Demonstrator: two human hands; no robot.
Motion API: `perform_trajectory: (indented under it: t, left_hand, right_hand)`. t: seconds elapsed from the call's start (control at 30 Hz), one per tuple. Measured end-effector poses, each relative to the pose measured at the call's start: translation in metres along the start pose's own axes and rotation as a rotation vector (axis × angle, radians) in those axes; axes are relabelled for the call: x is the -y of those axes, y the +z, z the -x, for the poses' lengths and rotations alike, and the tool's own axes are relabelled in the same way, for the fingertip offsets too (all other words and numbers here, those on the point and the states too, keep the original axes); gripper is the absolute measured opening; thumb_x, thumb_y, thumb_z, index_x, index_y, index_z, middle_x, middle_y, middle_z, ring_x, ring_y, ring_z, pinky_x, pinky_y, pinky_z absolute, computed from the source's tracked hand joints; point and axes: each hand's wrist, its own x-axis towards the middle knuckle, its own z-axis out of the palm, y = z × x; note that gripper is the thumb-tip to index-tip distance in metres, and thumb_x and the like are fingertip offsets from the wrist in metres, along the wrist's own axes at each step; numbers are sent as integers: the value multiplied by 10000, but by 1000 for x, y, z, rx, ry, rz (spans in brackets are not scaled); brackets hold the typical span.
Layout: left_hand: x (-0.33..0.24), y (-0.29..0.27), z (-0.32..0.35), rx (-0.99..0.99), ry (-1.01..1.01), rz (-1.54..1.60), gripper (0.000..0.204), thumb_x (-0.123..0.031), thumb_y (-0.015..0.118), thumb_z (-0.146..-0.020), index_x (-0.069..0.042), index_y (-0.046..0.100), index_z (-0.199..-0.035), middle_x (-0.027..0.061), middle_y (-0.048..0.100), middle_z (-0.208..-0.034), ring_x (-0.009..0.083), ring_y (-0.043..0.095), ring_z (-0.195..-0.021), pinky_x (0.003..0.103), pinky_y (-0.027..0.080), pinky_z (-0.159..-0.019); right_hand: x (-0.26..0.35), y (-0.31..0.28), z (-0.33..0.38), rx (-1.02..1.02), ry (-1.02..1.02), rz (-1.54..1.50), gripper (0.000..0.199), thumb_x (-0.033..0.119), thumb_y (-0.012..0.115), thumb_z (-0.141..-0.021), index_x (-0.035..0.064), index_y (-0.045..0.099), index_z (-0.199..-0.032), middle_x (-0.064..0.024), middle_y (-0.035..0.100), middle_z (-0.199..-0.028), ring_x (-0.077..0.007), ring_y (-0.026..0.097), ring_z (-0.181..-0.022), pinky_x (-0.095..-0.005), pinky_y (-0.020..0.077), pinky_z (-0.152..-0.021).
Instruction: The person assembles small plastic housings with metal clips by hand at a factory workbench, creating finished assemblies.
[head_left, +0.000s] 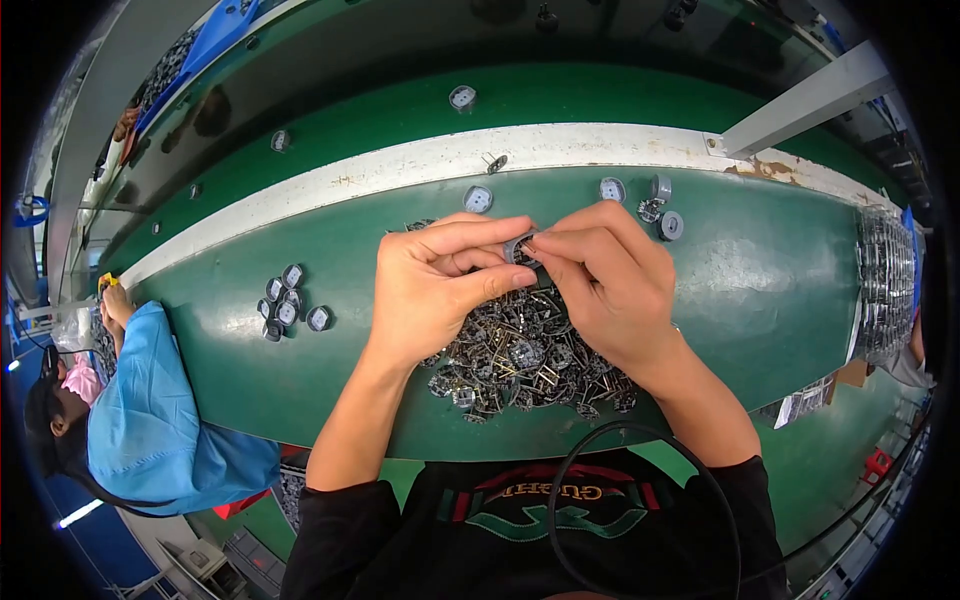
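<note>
Above a heap of small metal parts with pins (525,355), my left hand (425,280) pinches a grey round plastic housing (516,250) between thumb and fingers. My right hand (615,275) is closed, its thumb and fingertips pressed together at the housing's open side. Whatever those right fingertips grip is mostly hidden; a bit of metal shows inside the housing. Beyond my hands lies a grey round piece with a pale face (478,199). A loose metal part (497,162) rests on the white ledge.
Several grey round pieces (286,312) cluster on the green table (230,350) at left. More grey housings (670,226) sit at far right. A white ledge (400,160) separates the table from a green strip carrying scattered pieces. Stacked trays (885,285) stand right. A co-worker in blue (150,400) sits left.
</note>
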Motion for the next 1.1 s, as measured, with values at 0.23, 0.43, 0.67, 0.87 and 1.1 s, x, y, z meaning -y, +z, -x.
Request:
perform_trajectory:
  t: [0.23,0.43,0.67,0.87,1.1]
  left_hand:
    - [-7,-18,-12,22,-196,-136,294,119,713,-809,50,720,-1095,138,736,-957,145,709,-825,242,581,-772]
    - [-33,-58,-109,-163,64,-554,237,-20,730,-801,39,747,-1030,115,750,-917,138,684,-841,272,536,-788]
    - [-6,-81,-268,-328,206,-813,248,-106,757,-803,11,761,-1021,65,727,-794,141,638,-703,279,515,-711]
    - [9,-110,-306,-326,162,-986,265,-199,773,-803,-64,778,-1031,94,747,-802,197,689,-740,322,527,-754]
    - [-15,-47,-212,467,314,-1075,501,-74,679,-809,-148,639,-1303,125,555,-1328,207,607,-970,328,503,-856]
  right_hand:
    - [-5,-6,-8,174,30,-53,160,12,721,-783,48,696,-937,-48,632,-852,-234,647,-658,-336,506,-539]
    - [-34,5,-48,383,196,299,182,161,690,-862,40,707,-998,-77,679,-938,-267,689,-778,-375,554,-673]
    - [-80,48,-59,651,182,334,90,78,652,-826,18,697,-874,-186,627,-916,-377,653,-848,-457,539,-801]
    - [-43,-4,-47,520,181,192,92,14,636,-833,18,697,-903,-154,598,-937,-323,643,-846,-398,538,-769]
    - [-44,-74,-12,14,719,-559,151,-38,625,-907,5,709,-1026,-64,555,-987,-141,648,-805,-254,535,-660]
